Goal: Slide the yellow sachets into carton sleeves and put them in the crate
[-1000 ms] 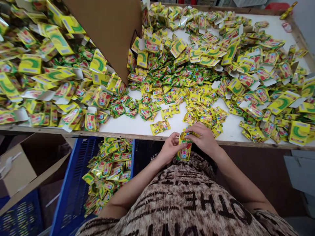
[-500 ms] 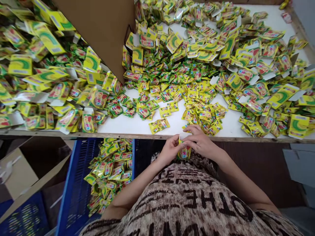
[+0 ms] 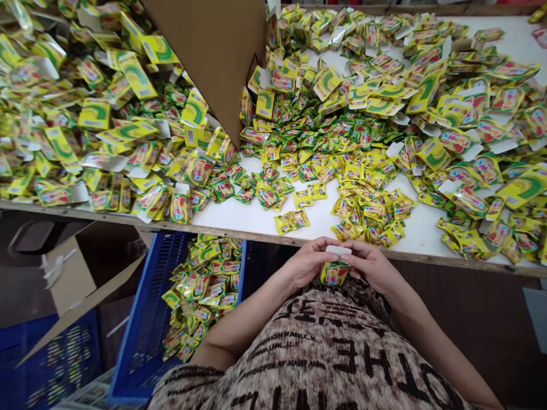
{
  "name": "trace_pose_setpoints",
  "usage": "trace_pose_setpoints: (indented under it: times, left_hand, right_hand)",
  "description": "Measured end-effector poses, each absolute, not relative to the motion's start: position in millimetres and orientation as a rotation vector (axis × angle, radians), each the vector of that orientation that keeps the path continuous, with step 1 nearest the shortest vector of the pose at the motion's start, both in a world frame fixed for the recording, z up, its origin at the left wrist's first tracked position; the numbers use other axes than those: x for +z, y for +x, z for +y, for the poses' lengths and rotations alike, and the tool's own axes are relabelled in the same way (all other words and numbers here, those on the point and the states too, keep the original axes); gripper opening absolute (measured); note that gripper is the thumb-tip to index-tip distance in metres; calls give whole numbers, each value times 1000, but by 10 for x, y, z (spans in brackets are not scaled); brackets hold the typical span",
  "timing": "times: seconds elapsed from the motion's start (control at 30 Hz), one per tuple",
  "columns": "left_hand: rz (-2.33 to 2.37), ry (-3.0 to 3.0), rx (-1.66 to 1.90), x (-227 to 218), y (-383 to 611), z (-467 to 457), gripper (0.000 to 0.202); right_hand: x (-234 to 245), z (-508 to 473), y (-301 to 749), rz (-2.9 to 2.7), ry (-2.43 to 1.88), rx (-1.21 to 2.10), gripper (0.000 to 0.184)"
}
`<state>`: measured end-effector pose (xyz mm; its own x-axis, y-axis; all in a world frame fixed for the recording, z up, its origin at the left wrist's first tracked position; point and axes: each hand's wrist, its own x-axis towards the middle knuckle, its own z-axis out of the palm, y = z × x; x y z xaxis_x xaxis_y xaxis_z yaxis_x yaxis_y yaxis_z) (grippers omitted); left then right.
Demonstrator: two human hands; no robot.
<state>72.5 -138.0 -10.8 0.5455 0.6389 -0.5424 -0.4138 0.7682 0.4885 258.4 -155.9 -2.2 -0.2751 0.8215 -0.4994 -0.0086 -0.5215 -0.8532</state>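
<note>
Close to my body, just below the table's front edge, both hands hold one small yellow and green candy box [image 3: 334,274]. Its white end flap [image 3: 339,250] stands up at the top, between my fingers. My left hand [image 3: 311,263] pinches the box's left side, thumb at the flap. On the other side my right hand [image 3: 366,263] grips it, its thumb also by the flap. The box's inside is hidden. Beyond my hands, a pile of small yellow candy packets [image 3: 371,205] lies on the white table [image 3: 239,219], with a joined pair of packets [image 3: 292,221] to its left.
Heaps of candy boxes cover the table's left [image 3: 96,114] and right [image 3: 461,142]. A brown cardboard sheet [image 3: 213,57] stands between them. Green packets [image 3: 316,134] lie mid-table. Below the edge, a blue crate [image 3: 141,319] holds many boxes, beside an open carton [image 3: 70,279].
My right fingers, spread above the flap before, have closed onto the box's right side. The flap now faces up between both thumbs. The camera view has turned left.
</note>
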Motion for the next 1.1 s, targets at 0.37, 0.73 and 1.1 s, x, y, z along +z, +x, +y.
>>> trace_pose_setpoints:
  times: [0.37,0.73,1.1]
  left_hand:
    - [1106,910,965,-278,705,-1449,20]
    - [1001,1207,887,-315,661,-1376,28]
    - [881,1156,852,-349,596,-1391,31]
  right_hand:
    - [-96,-1564,2537,-1195,-1416,1458,16]
    - [-127,-1587,2583,-1179,-1504,1451,18]
    - [-81,-1520,2610,-1253,-1469,1535,17]
